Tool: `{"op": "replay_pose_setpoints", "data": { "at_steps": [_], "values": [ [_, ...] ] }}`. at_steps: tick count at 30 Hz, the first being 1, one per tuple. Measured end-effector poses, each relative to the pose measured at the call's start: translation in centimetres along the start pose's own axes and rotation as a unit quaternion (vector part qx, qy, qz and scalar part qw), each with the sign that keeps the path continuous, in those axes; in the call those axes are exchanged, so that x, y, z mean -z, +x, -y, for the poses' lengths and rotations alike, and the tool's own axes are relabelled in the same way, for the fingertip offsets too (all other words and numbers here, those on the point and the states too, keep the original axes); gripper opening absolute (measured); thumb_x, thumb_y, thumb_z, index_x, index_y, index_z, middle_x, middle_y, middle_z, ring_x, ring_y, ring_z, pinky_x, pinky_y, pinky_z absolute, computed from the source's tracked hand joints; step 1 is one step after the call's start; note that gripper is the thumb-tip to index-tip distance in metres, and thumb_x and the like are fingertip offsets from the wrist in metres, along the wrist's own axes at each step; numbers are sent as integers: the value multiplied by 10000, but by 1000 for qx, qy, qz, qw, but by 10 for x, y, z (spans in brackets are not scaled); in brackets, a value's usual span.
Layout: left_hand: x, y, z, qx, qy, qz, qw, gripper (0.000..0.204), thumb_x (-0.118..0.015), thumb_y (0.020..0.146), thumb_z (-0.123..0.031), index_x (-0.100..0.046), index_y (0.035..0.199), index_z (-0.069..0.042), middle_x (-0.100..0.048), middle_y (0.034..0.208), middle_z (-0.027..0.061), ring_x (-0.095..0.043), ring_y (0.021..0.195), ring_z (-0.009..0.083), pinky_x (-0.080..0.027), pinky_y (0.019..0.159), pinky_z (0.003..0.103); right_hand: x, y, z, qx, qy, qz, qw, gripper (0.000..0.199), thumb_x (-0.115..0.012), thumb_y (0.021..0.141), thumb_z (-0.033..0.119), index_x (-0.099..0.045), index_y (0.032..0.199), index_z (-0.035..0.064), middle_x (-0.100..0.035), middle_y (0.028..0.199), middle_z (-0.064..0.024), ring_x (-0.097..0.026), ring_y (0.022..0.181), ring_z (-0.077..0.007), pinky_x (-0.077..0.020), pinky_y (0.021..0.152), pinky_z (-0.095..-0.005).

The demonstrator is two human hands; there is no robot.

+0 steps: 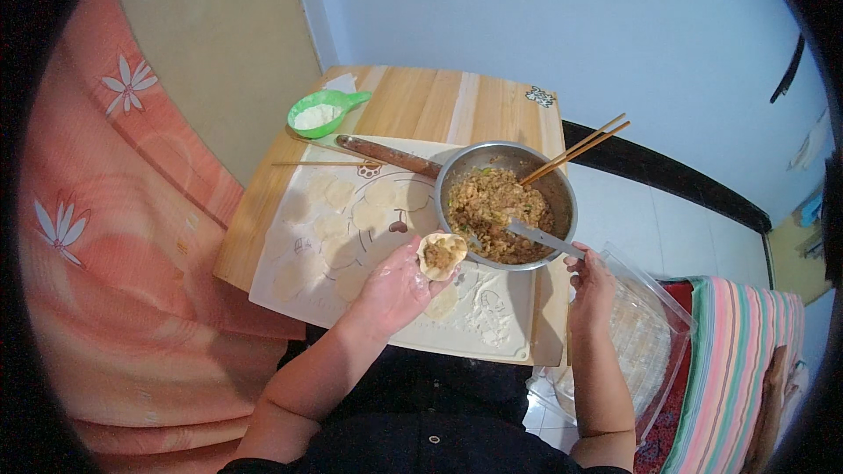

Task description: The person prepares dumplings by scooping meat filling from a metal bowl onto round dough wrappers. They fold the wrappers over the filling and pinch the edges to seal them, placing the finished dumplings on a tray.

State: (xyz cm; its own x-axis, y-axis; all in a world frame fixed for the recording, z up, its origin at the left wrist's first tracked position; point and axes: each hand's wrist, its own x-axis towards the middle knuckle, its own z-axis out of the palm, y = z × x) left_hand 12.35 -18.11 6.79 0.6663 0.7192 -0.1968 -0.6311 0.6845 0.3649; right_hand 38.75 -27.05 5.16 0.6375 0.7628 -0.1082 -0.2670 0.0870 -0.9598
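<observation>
Left hand (395,285) — palm-up, cupping filled wrapper (441,255)

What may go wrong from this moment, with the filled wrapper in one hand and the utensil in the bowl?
1. The wrapper lies open on the left hand with filling heaped in it; too much could make it tear or leak.
2. The bowl stands near the table's right edge; a push with the utensil in the right hand might shift it.
3. The chopsticks rest loosely on the rim and may slide off.
</observation>
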Motion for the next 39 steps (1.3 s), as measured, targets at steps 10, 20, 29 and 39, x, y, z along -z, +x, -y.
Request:
{"op": "replay_pose_setpoints", "data": {
  "at_steps": [10, 20, 29, 39],
  "values": [
    [-6, 9, 5, 25, 18, -13, 999, 360, -374, 966, -258, -408, 1216, -2, -492, 1237, 149, -483, 1152, 261, -361, 1024, 409, -11, -28, 21, 27, 40, 35, 998, 283, -525, 898, 228, -612, 1036, -3, -624, 779, -51, -469, 678, -90, -322, 623, -227],
    [-1, 1, -1, -20, 14, -6, 1000, 313, -381, 962, -226, -431, 1195, -23, -501, 1228, 128, -479, 1156, 258, -363, 1027, 414, -25, -20, 5, 299, -378, 100, 870, 229, -481, 937, 165, -630, 1049, 32, -601, 836, -78, -548, 824, -189, -414, 776, -295],
    [0, -2, -6, -33, 7, -33, 999, 278, -389, 957, -205, -436, 1176, -41, -499, 1229, 121, -471, 1169, 255, -363, 1030, 429, -39, -17, 9, 367, -471, 134, 791, 187, -510, 901, 158, -644, 975, 49, -631, 763, -70, -548, 790, -248, -403, 764, -343],
    [10, 2, -7, -31, 15, -18, 999, 249, -416, 943, -209, -497, 1145, -90, -530, 1201, 104, -492, 1145, 263, -375, 1015, 438, -50, -15, 6, 305, -411, 180, 840, 174, -540, 868, 150, -647, 960, 48, -612, 768, -107, -546, 775, -299, -425, 710, -389]
  ]
}}
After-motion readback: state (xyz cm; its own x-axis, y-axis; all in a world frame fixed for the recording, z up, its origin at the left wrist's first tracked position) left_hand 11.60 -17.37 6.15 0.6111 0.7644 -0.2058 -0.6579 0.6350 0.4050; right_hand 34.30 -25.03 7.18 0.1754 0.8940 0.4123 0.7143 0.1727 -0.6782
